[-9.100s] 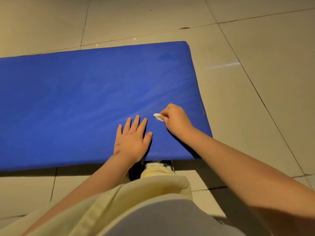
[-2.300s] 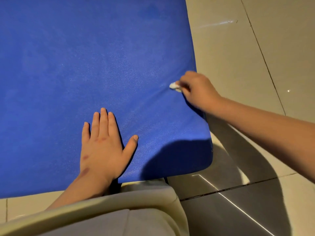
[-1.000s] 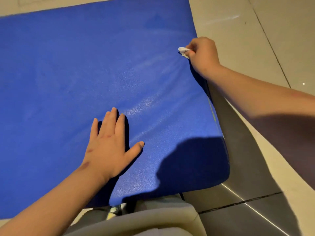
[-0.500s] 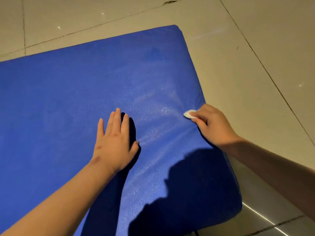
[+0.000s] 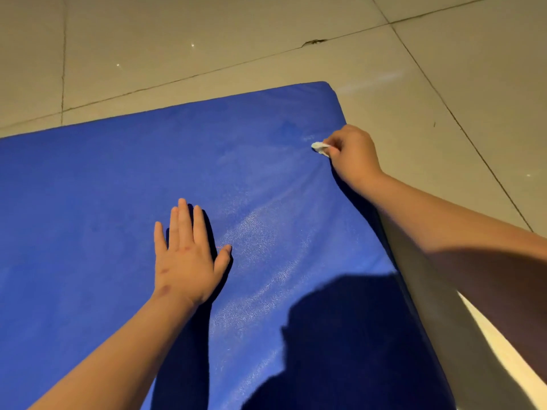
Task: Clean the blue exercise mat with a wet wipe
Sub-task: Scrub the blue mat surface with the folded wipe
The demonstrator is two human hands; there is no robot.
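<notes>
The blue exercise mat (image 5: 118, 202) lies flat on a floor of beige tiles (image 5: 177, 34) and fills most of the head view; its far right corner is rounded, w/ the right edge running down toward the bottom right.

The left hand (image 5: 186, 261) rests palm-down on the mat, about in the middle of the picture. The 4 fingers are straight and close together, the thumb is spread to the right, and it holds nothing.

The right hand (image 5: 352, 155) is near the mat's right edge, not far from the far corner. Its fingers are curled and pinch a small crumpled wet wipe (image 5: 319, 147), white, which sticks out to the left of the fingertips and touches the mat surface. Only a small part of the wipe shows; the rest is hidden in the fingers.

Between the 2 hands the mat has a lighter, shiny streak. A dark shadow of the person covers the near right part of the mat. The tile joints are dark lines, w/ 1 crack approx. beyond the far edge.
</notes>
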